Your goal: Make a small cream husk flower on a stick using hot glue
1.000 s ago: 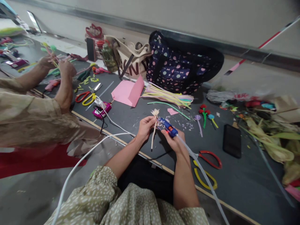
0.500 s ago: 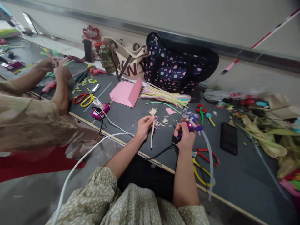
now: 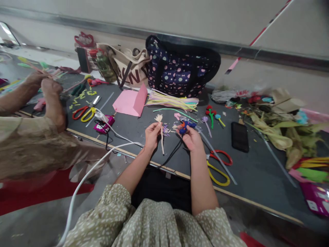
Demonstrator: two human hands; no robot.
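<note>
My left hand [image 3: 152,135] pinches a cream pipe-cleaner flower [image 3: 158,118] with a tufted head at the top and its stem hanging down. In my right hand [image 3: 193,139] is a dark blue hot glue gun [image 3: 189,127] with an orange part, its black cord trailing toward the table edge. A long clear glue stick [image 3: 221,161] runs from behind the gun toward the front right. The two hands are a short gap apart, low over the table. Purple and cream scraps [image 3: 166,129] lie between them.
Behind lie a pipe-cleaner bundle [image 3: 172,102] and folded pink paper [image 3: 130,103]. Red-and-yellow scissors [image 3: 218,173] rest by my right forearm, near a black phone [image 3: 240,136]. Finished small flowers [image 3: 211,115] lie right. A co-worker's hands [image 3: 50,87] are at left.
The glue gun has turned in my right hand and moved closer to the left hand. A purple flower on the table has come into view. My view has swung to the right.
</note>
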